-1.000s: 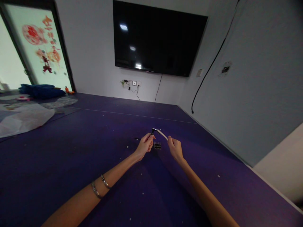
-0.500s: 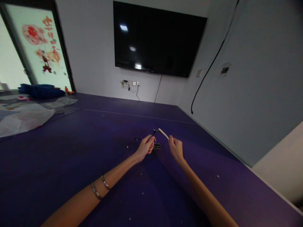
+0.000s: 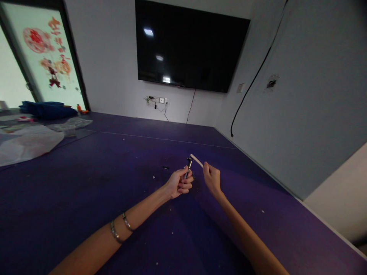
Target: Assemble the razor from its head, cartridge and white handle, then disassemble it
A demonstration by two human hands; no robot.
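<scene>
Closed around the handle of a small T-shaped razor [image 3: 189, 164] is my left hand [image 3: 180, 182]; the razor's dark head points up and away from me. My right hand [image 3: 212, 176] grips a pale stick that looks like a toothbrush [image 3: 197, 160]. Its far end meets or nearly touches the razor's head; the gap is too small to tell. Both hands are above a purple surface [image 3: 129, 214]. Behind the left fingers, a small dark object on the surface is mostly hidden. A thin black piece [image 3: 165, 167] lies left of the razor.
Clear plastic sheeting [image 3: 34, 143] and a dark blue cloth bundle [image 3: 50, 110] lie at the far left. Ahead, a television [image 3: 192, 46] hangs above wall sockets [image 3: 161, 100]. A black cable [image 3: 252, 86] dangles along the right wall. White specks dot the purple surface.
My left hand has turned, showing more of its fingers and the razor's shiny handle, and now covers most of the small dark object. The toothbrush's end has shifted slightly left, closer to the razor's head.
</scene>
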